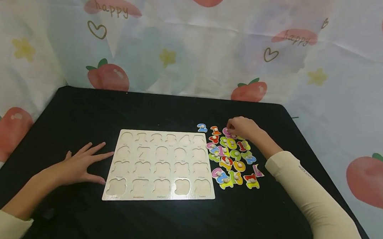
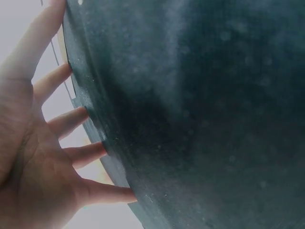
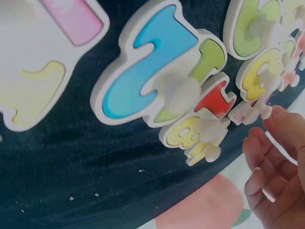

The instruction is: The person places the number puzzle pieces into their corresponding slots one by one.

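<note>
A pale wooden puzzle board (image 1: pixel 135 199) with rows of shallow number-shaped recesses lies flat on the black-covered table. Fingers spread, my left hand (image 1: pixel 76 169) rests at the board's left edge; its index fingertip and thumb reach the rim. In the left wrist view, the left hand (image 2: pixel 43 157) shows straight fingers against the dark cloth. At the back of the loose pieces, my right hand (image 1: pixel 243 127) pinches a pink number piece (image 1: pixel 225 131) by its knob. The right wrist view shows the right hand's (image 3: pixel 279 162) curled fingers close to that piece's white knob.
Several coloured number pieces with white knobs, among them a green nine (image 1: pixel 235 154) and a red-and-green piece (image 1: pixel 252 181), lie crowded right of the board. A blue two (image 1: pixel 202 128) sits at its back right corner. A fruit-print curtain (image 1: pixel 182 45) hangs behind.
</note>
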{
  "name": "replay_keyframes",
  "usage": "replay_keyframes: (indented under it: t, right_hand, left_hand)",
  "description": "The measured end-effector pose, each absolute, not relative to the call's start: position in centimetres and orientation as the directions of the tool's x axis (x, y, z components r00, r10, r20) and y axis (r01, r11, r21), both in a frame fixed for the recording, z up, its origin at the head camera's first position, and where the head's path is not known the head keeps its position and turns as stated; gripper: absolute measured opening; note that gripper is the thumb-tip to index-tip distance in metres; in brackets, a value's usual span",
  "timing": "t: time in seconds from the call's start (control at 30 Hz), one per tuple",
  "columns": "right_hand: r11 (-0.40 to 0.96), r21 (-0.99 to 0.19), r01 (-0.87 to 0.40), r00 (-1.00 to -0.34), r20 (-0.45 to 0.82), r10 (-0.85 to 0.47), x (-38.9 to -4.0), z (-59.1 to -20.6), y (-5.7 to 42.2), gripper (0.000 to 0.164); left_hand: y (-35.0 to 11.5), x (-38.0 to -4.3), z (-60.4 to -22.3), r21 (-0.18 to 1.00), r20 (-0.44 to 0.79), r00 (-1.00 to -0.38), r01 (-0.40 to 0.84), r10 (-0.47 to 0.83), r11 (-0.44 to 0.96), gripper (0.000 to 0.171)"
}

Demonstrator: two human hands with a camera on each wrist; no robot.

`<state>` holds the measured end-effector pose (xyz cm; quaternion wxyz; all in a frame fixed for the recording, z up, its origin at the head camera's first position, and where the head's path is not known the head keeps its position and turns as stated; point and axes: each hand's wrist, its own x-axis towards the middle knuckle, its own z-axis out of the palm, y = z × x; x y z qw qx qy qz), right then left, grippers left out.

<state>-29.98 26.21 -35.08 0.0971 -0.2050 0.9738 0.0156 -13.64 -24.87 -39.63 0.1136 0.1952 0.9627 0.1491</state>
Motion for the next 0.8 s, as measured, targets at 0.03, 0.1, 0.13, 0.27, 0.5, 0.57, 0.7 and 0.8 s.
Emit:
replay_keyframes:
  t: [0.03, 0.1, 0.13, 0.27, 0.5, 0.57, 0.7, 0.8]
  right_hand:
    - [0.916, -0.008, -0.401, -0.898, -0.194, -0.395, -30.1, -35.2, 26.3, 0.019]
    - [0.917, -0.011, -0.399, -0.899, -0.193, -0.393, -30.2, -35.5, 26.4, 0.019]
    - [0.917, -0.015, -0.399, -0.898, -0.194, -0.394, -30.2, -35.6, 26.4, 0.020]
    - [0.916, -0.023, -0.400, -0.897, -0.194, -0.396, -30.4, -36.0, 26.6, 0.021]
    - [0.913, -0.024, -0.407, -0.895, -0.192, -0.403, -30.4, -36.3, 26.6, 0.020]
    - [0.911, -0.016, -0.411, -0.894, -0.190, -0.407, -30.5, -36.3, 26.5, 0.020]
    - [0.909, 0.006, -0.417, -0.895, -0.175, -0.409, -30.5, -36.1, 26.5, 0.019]
    - [0.904, 0.017, -0.426, -0.895, -0.156, -0.419, -30.6, -36.0, 26.4, 0.019]
  left_hand:
    - [-24.8, -13.7, -39.6, 0.327, -0.160, -0.899, 0.341, 0.407, 0.881, 0.098]
    - [-24.7, -13.7, -39.6, 0.321, -0.156, -0.901, 0.341, 0.405, 0.883, 0.098]
    - [-24.7, -13.7, -39.6, 0.319, -0.154, -0.901, 0.343, 0.405, 0.884, 0.098]
    - [-24.8, -13.6, -39.6, 0.331, -0.128, -0.897, 0.364, 0.424, 0.871, 0.098]
    - [-25.3, -13.5, -39.6, 0.439, -0.115, -0.856, 0.411, 0.504, 0.799, 0.096]
    - [-25.3, -13.4, -39.5, 0.462, -0.122, -0.846, 0.414, 0.519, 0.785, 0.097]
    - [-25.4, -13.1, -39.2, 0.503, -0.140, -0.832, 0.408, 0.537, 0.762, 0.100]
    - [-25.4, -12.6, -39.1, 0.533, -0.157, -0.832, 0.383, 0.533, 0.754, 0.101]
